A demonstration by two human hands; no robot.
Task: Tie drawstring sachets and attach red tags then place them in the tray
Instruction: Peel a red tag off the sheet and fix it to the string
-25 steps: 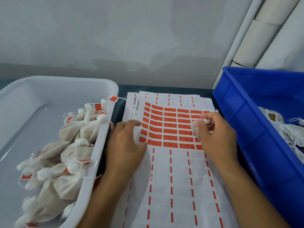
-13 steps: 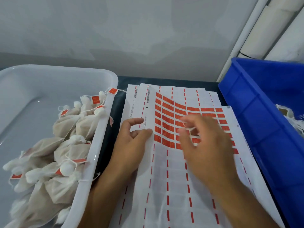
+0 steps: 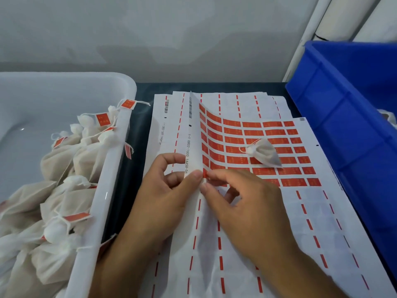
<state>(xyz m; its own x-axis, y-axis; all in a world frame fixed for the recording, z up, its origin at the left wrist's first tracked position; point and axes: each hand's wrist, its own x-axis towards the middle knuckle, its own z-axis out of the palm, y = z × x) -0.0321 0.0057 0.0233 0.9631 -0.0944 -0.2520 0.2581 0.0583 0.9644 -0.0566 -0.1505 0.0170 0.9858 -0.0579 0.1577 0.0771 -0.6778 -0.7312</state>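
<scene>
White tray (image 3: pixel 120 160) at left holds tagged sachets; blue bin (image 3: pixel 335 117) at right. Between them lies the label sheet (image 3: pixel 268 233), long axis running away from the viewer, its left edge lifted. Left hand (image 3: pixel 165 190) pinches that edge; right hand (image 3: pixel 247 203) pinches a red tag (image 3: pixel 205 174). Sachet (image 3: pixel 265 153) lies on the tag rows, neck pointing left.

White tray (image 3: pixel 120 160) on the left, piled with off-white sachets (image 3: pixel 64 160) carrying red tags (image 3: pixel 102 119); the label sheet (image 3: pixel 247 233) is white, with a grid of red labels (image 3: pixel 253 145) up top and dashed red lines below, black print along its edge; one pale sachet (image 3: pixel 265 154) on the red grid; bright blue bin (image 3: pixel 343 125) on the right; dark surface (image 3: pixel 144 91).
</scene>
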